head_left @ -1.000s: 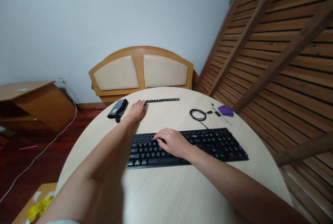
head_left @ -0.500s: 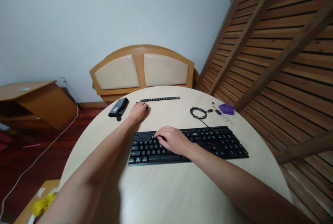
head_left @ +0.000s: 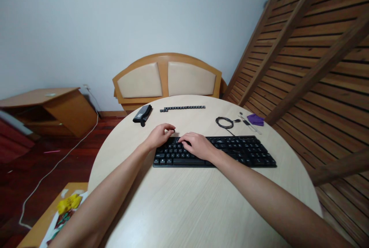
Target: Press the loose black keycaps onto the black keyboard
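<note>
A black keyboard (head_left: 230,155) lies across the table in front of me. My left hand (head_left: 160,136) is closed just above its upper left corner, with a small dark piece (head_left: 173,130), too small to name, at the fingertips. Curled on the keyboard's upper left keys, my right hand (head_left: 198,146) has its thumb and forefinger pressed near the top rows; what lies under the fingers is hidden. Farther back, a row of loose black keycaps (head_left: 184,107) stretches across the table, with several more keycaps (head_left: 163,110) in front of its left end.
A dark folded pouch (head_left: 142,114) sits at the table's back left. The coiled cable (head_left: 225,122), thin tools (head_left: 250,125) and a purple cloth (head_left: 255,120) are at the right. Yellow material (head_left: 69,203) lies on a low surface at lower left. A slatted wooden frame (head_left: 311,79) leans at right.
My left hand has come back from the keycap row to the keyboard's upper left corner, uncovering the row's left end. My right hand stays on the keyboard. The view has shifted slightly left.
</note>
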Motion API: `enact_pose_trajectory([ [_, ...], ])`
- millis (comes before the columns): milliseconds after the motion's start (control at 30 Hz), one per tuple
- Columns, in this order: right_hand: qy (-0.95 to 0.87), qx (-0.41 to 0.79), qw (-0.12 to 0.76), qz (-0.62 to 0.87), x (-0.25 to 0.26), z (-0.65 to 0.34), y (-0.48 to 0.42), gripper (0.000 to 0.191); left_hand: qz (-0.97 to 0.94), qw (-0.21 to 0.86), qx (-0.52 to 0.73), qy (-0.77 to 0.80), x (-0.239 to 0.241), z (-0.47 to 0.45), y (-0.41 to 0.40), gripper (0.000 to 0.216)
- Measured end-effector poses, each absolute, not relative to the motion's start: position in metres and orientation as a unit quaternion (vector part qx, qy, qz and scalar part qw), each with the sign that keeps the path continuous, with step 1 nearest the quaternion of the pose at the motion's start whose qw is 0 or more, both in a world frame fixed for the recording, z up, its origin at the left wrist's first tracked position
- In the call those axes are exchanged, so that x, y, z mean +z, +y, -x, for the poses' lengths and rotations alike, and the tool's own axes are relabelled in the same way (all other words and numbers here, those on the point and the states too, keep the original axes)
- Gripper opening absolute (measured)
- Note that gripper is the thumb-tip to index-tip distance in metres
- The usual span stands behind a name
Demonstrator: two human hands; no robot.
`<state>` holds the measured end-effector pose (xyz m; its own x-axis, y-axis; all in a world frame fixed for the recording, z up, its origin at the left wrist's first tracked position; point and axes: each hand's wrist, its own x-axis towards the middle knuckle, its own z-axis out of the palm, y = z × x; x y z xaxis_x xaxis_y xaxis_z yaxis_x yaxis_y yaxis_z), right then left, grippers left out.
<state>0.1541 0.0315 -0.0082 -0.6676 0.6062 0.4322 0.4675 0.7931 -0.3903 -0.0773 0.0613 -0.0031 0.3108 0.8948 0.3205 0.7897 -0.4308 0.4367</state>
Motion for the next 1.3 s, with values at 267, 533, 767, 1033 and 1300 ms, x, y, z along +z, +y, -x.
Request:
enact_pose_trajectory([
  [267,-0.906,0.123,0.281,0.292,-0.009,-0.155,0.032,0.021,-0.826,0.197,0.244,0.469,0.011,0.081,0.027,0.024],
  [533,-0.907,0.128,0.28,0.289,-0.012,-0.156,0.034,0.022,-0.847,0.225,0.219,0.428,0.015,0.088,0.028,0.023],
  [767,-0.906,0.13,0.284,0.287,-0.012,-0.157,0.034,0.021,-0.84,0.247,0.213,0.433,0.019,0.091,0.027,0.024],
  [1033,-0.905,0.13,0.282,0.289,-0.011,-0.156,0.034,0.021,-0.86,0.212,0.198,0.42,0.021,0.091,0.027,0.02],
  [1300,-0.906,0.131,0.285,0.285,-0.01,-0.156,0.033,0.022,-0.876,0.205,0.204,0.387,0.016,0.095,0.03,0.018],
])
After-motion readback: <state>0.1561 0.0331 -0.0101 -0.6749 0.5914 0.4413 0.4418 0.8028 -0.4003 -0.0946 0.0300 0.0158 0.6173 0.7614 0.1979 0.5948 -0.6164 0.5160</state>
